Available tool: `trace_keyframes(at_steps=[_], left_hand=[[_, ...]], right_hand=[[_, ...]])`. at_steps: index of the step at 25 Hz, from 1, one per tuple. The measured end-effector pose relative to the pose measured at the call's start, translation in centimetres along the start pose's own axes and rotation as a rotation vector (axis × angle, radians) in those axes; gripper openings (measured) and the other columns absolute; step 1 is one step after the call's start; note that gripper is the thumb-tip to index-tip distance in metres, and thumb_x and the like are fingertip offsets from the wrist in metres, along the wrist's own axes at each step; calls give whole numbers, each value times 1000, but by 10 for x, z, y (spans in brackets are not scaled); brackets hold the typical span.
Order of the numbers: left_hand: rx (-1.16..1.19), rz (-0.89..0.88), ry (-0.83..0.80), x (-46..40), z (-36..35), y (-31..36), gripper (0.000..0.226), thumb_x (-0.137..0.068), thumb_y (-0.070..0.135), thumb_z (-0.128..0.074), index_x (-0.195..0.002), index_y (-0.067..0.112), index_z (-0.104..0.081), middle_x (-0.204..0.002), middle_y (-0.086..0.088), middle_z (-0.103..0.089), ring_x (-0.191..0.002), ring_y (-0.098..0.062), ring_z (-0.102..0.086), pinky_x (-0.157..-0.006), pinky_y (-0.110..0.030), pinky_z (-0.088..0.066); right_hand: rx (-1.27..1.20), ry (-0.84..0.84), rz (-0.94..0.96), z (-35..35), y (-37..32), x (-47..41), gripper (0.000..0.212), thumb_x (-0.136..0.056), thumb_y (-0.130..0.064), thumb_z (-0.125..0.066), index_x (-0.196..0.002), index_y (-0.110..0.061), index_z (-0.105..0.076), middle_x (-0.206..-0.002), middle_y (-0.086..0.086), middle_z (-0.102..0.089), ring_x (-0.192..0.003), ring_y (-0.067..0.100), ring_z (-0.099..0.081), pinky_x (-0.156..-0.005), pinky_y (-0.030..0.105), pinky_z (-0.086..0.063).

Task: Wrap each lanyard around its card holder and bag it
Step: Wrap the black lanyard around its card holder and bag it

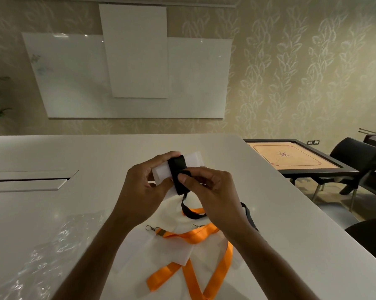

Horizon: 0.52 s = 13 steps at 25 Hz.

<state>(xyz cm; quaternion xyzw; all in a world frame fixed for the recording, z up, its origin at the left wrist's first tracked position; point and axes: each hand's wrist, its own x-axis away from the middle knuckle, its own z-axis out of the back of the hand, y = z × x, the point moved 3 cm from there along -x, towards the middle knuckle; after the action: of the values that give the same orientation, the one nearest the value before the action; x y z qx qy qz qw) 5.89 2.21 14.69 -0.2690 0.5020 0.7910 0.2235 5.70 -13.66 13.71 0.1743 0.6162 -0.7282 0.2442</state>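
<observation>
My left hand [143, 185] grips a clear card holder [161, 173] held above the white table [52, 156]. A black lanyard [178, 169] is wound several turns around the holder's middle. My right hand [210, 191] pinches the black strap against the holder with thumb and fingers; the loose end [191, 214] hangs down to the table and runs off under my right wrist. Orange lanyards [204, 237] with metal clips [150, 228] lie on more clear card holders [171, 252] near the table's front edge. Clear plastic bags [52, 252] lie at the left front.
A recessed metal cable slot [31, 180] is set in the table at the left. Beyond the table's right edge stand a carrom board [291, 156] on a dark frame and black chairs [356, 161]. Whiteboards [135, 72] hang on the far wall.
</observation>
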Motion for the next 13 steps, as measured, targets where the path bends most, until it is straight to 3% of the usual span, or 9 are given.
trace_keyframes(at_steps=[5,10,13], left_hand=[[36,-52,81,2,-2,5,42,-81,8,-58,-118,29,-65,-115,20,-65,-108,2,-61,-85,-17,-53],[114,-65,75,0,-1,2,41,-86,4,-66,-120,27,-62,-112,28,-66,-106,2,-62,-80,-14,-52],[142,-55,88,-2,1,-1,41,-86,2,-64,-118,27,-63,-114,19,-67,-107,-2,-63,-85,-16,-52]], right_hand=[[-138,-56,35,3,-3,-5,24,-93,-8,-63,-92,-29,-74,-86,-12,-77,-83,3,-71,-73,15,-52],[-130,-45,129,11,-10,-7,27,-96,-4,-58,-97,-28,-71,-86,-18,-75,-82,1,-71,-71,11,-50],[-94,-27,132,17,-13,-7,22,-96,-6,-57,-101,-22,-71,-92,-19,-73,-81,0,-69,-65,9,-48]])
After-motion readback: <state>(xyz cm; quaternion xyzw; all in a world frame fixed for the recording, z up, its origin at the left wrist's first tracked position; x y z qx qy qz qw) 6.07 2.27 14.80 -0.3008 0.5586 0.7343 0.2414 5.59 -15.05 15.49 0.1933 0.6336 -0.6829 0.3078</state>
